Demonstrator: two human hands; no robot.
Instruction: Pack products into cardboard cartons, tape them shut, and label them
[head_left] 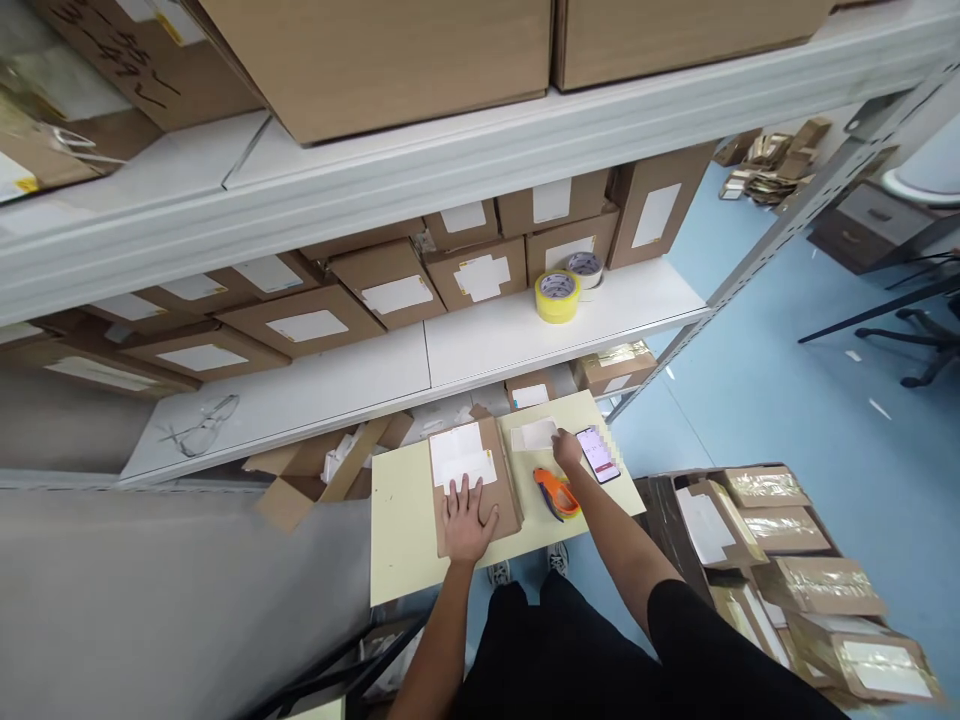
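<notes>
My left hand [468,518] lies flat with fingers spread on a brown cardboard box [501,495], just below the white labels [459,455] stuck on its top. Over on the right side of the small cream table [401,520], my right hand [568,449] has its fingers closed at the right edge of a white paper slip [537,435]. An orange tape dispenser [553,492] rests below that hand. A phone with a lit screen [598,453] lies just to its right.
A grey shelf [375,362] behind the table bears labelled boxes [394,290], a yellow tape roll [557,297] and a white tape roll [585,268]. An open carton [330,475] sits beneath it at left. Taped parcels [817,585] fill a container at lower right.
</notes>
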